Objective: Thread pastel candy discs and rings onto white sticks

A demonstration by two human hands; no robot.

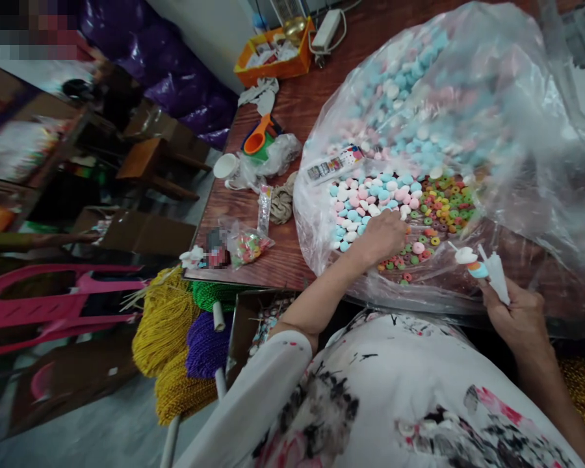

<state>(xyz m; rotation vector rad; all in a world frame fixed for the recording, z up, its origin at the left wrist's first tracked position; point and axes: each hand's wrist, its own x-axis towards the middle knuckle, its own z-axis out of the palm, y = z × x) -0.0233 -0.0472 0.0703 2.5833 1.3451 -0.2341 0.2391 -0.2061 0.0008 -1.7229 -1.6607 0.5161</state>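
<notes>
My left hand (385,237) reaches down into loose ring-shaped candies (448,205) at the edge of a pile of candies. Its fingers are curled together, and whatever they pinch is hidden. Beside it lie round pink, blue and white candies (370,201). In my right hand (517,309), raised near the table's front edge, is a thin stick with candies (476,268), white, orange and pale blue pieces threaded on it. The same hand grips a folded white strip (496,276), perhaps paper. The candies lie in a large clear plastic bag (316,227) with its mouth spread toward me.
On the table (238,214) stand an orange basket (273,58), a power strip (327,29), an orange scoop (256,138), a white cup (225,167) and a small bag of candies (248,247). Yellow cord bundles (163,318) and a pink chair (34,299) are at the left.
</notes>
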